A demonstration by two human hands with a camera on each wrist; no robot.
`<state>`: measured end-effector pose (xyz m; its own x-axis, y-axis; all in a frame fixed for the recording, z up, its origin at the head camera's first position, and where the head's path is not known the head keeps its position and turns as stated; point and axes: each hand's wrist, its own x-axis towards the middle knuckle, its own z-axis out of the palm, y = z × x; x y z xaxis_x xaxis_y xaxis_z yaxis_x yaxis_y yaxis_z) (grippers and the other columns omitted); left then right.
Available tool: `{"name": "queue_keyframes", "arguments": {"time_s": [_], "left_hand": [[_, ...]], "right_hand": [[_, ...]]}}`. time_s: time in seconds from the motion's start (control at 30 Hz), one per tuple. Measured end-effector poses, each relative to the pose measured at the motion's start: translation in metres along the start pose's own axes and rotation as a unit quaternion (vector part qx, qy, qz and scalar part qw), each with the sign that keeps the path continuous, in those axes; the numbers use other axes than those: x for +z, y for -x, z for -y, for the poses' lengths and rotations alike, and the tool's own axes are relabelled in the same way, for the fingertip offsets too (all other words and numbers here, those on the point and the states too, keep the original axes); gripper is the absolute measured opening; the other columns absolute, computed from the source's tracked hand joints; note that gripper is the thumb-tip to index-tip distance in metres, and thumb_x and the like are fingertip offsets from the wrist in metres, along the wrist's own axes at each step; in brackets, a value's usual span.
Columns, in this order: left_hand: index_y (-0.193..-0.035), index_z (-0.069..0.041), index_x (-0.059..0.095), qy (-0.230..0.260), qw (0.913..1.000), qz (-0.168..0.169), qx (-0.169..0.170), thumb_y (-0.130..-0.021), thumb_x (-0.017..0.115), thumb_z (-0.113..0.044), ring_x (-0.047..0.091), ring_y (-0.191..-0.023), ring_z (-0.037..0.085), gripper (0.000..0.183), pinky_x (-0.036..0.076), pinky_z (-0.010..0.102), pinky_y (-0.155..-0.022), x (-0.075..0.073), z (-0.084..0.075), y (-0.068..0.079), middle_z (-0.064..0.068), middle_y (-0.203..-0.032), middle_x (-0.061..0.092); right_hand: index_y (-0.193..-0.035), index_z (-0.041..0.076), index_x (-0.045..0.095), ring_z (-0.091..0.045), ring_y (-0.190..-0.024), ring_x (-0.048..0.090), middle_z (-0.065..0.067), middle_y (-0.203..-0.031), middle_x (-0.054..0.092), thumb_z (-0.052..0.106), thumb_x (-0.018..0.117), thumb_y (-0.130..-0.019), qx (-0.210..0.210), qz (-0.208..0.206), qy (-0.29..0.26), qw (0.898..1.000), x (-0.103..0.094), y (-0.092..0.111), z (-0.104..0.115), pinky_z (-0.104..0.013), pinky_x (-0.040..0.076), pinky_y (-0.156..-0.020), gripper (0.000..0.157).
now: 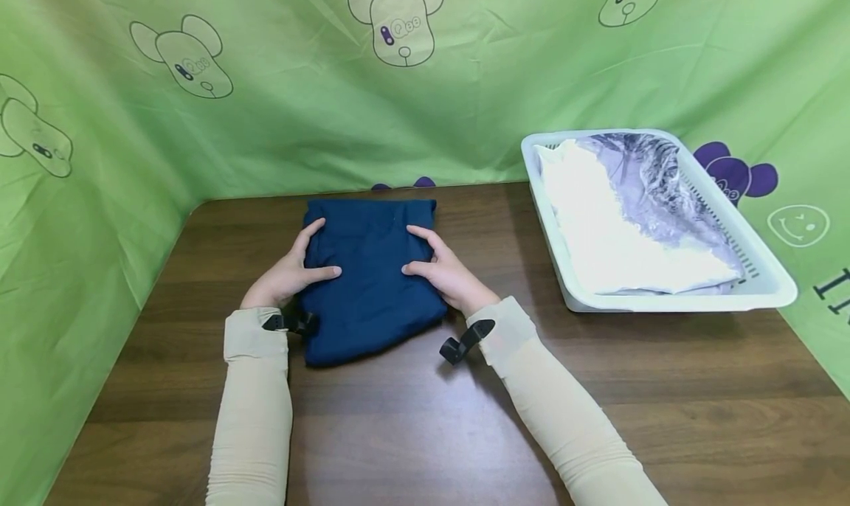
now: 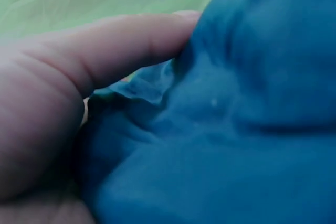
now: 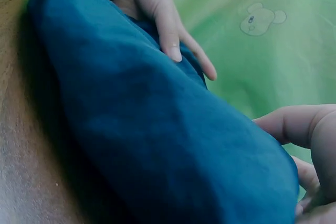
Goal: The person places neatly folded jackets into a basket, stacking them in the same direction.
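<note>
A folded dark blue cloth, perhaps a garment, lies on the wooden table as a rough rectangle with its near edge slanting. My left hand grips its left side, the thumb on top and the index finger along the edge. On the opposite side my right hand holds the right edge, thumb also on the upper face. Close up in the left wrist view, the cloth is creased beside the thumb. The right wrist view shows the cloth's thick rounded near fold, with fingers curled at its edge. Some fingertips are hidden by fabric.
A pale plastic basket stands at the right rear of the table, holding a white and clear plastic package. Green printed fabric hangs behind and at both sides. Black straps stick out from the wrists.
</note>
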<state>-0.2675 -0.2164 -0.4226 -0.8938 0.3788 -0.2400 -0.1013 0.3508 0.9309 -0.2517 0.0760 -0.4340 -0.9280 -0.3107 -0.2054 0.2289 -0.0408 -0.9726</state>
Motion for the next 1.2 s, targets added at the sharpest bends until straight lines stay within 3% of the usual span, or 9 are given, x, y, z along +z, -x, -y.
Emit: {"name": "queue_keyframes", "arguments": {"time_s": [0.13,0.43,0.8,1.0,1.2], "left_hand": [[-0.164,-0.031,0.002,0.018,0.9997,0.016,0.005,-0.096,0.069,-0.013,0.005,-0.153,0.036,0.097,0.014,0.057,-0.121,0.005,-0.001,-0.002,0.008,-0.168,-0.013],[-0.164,-0.032,0.007,0.06,0.9963,0.062,0.009,-0.094,0.069,-0.008,0.012,-0.151,0.037,0.097,0.017,0.056,-0.12,0.013,0.003,-0.006,0.011,-0.167,-0.006],[-0.164,-0.031,0.011,0.054,0.9955,0.077,0.014,-0.091,0.071,-0.008,0.002,-0.153,0.035,0.097,0.007,0.059,-0.121,0.015,0.003,-0.007,0.009,-0.168,-0.01],[-0.164,-0.031,0.012,0.078,0.9933,0.084,0.014,-0.09,0.071,-0.004,0.006,-0.152,0.035,0.099,0.009,0.057,-0.122,0.02,0.005,-0.01,0.007,-0.168,-0.008],[-0.164,-0.03,0.01,0.093,0.9917,0.084,0.027,-0.089,0.069,0.001,0.012,-0.151,0.036,0.101,0.012,0.056,-0.121,0.024,0.003,-0.013,0.009,-0.167,-0.004]], "right_hand": [[-0.158,0.024,0.035,-0.031,-0.142,0.037,-0.01,-0.162,0.027,-0.004,0.066,-0.089,-0.001,-0.004,0.019,1.0,-0.003,0.0,0.0,-0.047,0.035,-0.114,0.081],[-0.16,0.034,0.029,-0.033,-0.133,0.047,-0.006,-0.164,0.02,-0.001,0.067,-0.091,0.04,0.041,-0.006,0.998,-0.006,0.001,-0.002,-0.042,0.046,-0.103,0.087],[-0.161,0.032,0.026,-0.031,-0.125,0.054,-0.008,-0.163,0.019,-0.004,0.068,-0.09,0.044,0.047,-0.005,0.998,-0.01,0.002,0.0,-0.034,0.052,-0.093,0.091],[-0.161,0.031,0.027,-0.03,-0.121,0.055,-0.01,-0.164,0.018,-0.006,0.068,-0.089,0.064,0.037,-0.017,0.997,-0.014,0.002,0.002,-0.032,0.054,-0.089,0.09],[-0.16,0.031,0.029,-0.03,-0.127,0.05,-0.006,-0.167,0.009,-0.004,0.072,-0.087,0.055,0.03,0.018,0.998,-0.018,0.002,0.004,-0.032,0.051,-0.093,0.092]]}}
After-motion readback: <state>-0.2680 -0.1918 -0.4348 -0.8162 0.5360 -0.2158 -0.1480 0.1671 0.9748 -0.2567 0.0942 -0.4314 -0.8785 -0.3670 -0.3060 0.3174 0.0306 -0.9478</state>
